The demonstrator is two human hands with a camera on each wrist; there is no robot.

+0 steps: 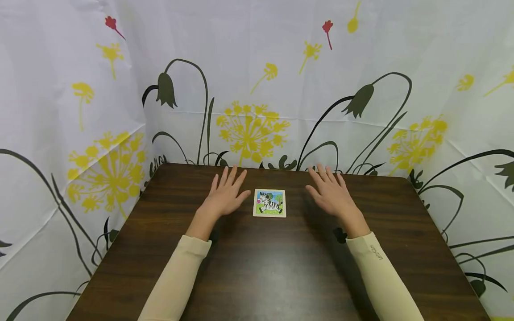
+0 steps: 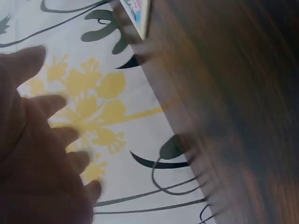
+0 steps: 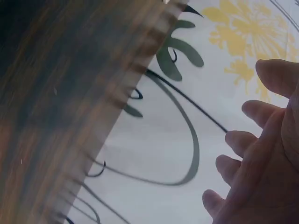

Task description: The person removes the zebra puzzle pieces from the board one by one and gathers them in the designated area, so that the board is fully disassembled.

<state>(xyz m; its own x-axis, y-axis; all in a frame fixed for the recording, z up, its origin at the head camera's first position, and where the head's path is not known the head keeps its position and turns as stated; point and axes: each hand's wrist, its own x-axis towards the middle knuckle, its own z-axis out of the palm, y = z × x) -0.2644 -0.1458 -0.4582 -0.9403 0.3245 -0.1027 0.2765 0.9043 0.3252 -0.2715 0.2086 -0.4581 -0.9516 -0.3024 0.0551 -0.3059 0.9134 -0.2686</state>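
The card [image 1: 270, 203] lies flat on the table [image 1: 273, 276], toward its far edge and between the two hands, with its zebra picture facing up. The left hand [image 1: 222, 196] is spread flat, thumb held away from the fingers, with nothing in its grasp; its thumb is near the card's left side, apart from it. The right hand [image 1: 331, 194] is likewise spread and holds nothing, a little farther off on the other side.

As for progress, the zebra looks whole inside its pale border, with no gap that shows at this size. Neither hand has hold of the card, so no handling seems to be under way; whether that means finished or not yet begun, the pictures cannot tell.

The head view alone shows the whole card, both sleeves [image 1: 176, 276] and the backs of the hands. The left wrist view shows the palm side instead — bare, with the fingertips in front of the flowered curtain [image 2: 112, 172] — and just one corner of the card, cut off at the top. The right wrist view confirms that palm is bare too; a pale speck at its top edge is too small to identify. Both wrist views also show dim reflections of the curtain on the tabletop, blurred near its edge.
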